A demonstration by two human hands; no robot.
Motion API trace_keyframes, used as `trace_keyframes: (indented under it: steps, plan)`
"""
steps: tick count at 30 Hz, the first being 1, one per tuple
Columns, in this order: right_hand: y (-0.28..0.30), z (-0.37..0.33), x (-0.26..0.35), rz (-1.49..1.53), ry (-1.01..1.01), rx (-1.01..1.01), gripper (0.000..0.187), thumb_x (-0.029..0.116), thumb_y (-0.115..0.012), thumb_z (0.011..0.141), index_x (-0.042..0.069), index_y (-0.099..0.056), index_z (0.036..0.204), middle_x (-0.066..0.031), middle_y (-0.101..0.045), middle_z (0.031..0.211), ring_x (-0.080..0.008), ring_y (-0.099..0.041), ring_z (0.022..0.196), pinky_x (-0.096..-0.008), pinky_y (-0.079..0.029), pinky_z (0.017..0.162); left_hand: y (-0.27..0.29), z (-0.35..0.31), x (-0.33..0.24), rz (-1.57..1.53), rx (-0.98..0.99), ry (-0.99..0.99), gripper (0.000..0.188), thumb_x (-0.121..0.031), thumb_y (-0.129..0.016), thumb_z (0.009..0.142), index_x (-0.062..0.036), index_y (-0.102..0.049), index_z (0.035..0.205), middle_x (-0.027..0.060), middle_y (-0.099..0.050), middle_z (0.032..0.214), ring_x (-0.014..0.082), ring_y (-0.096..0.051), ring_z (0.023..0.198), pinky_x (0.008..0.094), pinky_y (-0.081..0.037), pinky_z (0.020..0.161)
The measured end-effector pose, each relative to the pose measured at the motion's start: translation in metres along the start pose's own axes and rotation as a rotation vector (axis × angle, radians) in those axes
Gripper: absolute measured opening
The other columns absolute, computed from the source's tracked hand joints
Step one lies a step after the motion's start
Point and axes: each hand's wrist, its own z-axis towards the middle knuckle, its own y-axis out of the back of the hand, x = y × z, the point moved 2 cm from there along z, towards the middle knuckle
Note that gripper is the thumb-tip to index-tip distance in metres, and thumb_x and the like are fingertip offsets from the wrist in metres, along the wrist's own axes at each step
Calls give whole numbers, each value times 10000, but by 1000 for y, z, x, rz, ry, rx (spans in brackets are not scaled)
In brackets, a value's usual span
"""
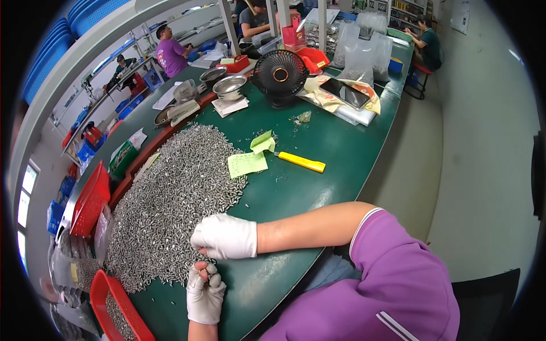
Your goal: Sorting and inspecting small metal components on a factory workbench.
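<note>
A wide heap of small silvery metal pins [170, 193] covers the left part of the green table. My right hand [225, 236], in a white glove with bare fingertips, bends down at the near right edge of the heap, its fingers drawn together. Just below it, my left hand [205, 295], gloved the same way, has its fingers curled inward with the bare tips showing. The two hands are close to each other, a small gap between them. Whatever either hand holds is hidden or too small to make out.
A red basket [116, 304] with metal pins stands near left; another red basket [91, 202] lies beyond it. A yellow cutter knife [301, 162] rests beside green paper notes [248, 164]. Farther back are a black fan [280, 77], metal bowls [230, 86] and a phone [344, 93].
</note>
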Motion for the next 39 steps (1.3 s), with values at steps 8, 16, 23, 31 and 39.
trace_keyframes:
  steps: [8, 16, 23, 31, 39]
  plan:
    - [-4, -5, 10, 175, 130, -7, 145, 200, -657, 801, 104, -628, 905, -75, -609, 875, -298, -592, 869, -403, -491, 763, -9, 0, -1, 98, -18, 19, 278, -267, -701, 866, -159, -565, 1082, -35, -594, 872, 58, -450, 592, 204, -368, 531]
    - [-13, -6, 5, 500, -37, 8, 135, 169, -676, 790, 71, -654, 879, -113, -613, 899, -299, -611, 887, -375, -499, 786, -16, 4, 0, 143, 17, 2, 303, -271, -697, 868, -166, -543, 1107, -60, -580, 862, 39, -431, 585, 186, -343, 519]
    - [-1, -7, 13, 187, 121, -17, 140, 232, -672, 793, 123, -655, 880, -49, -618, 921, -274, -600, 896, -390, -496, 784, -11, -1, 0, 88, -30, -3, 224, -274, -666, 892, -177, -563, 1065, -59, -581, 854, 37, -411, 572, 183, -330, 515]
    - [1, -7, 10, 64, 210, -65, 152, 260, -663, 792, 137, -656, 882, -45, -619, 890, -278, -600, 847, -400, -497, 721, -6, 2, 1, 112, -113, 7, 197, -329, -630, 912, -190, -575, 1040, -69, -579, 809, 39, -369, 536, 192, -295, 496]
    - [0, -7, 9, 107, 194, -38, 165, 254, -664, 790, 128, -665, 897, -50, -623, 885, -275, -606, 856, -396, -503, 733, -6, 2, 2, 116, -126, 9, 217, -347, -638, 904, -186, -567, 1030, -72, -568, 792, 39, -359, 529, 194, -288, 493]
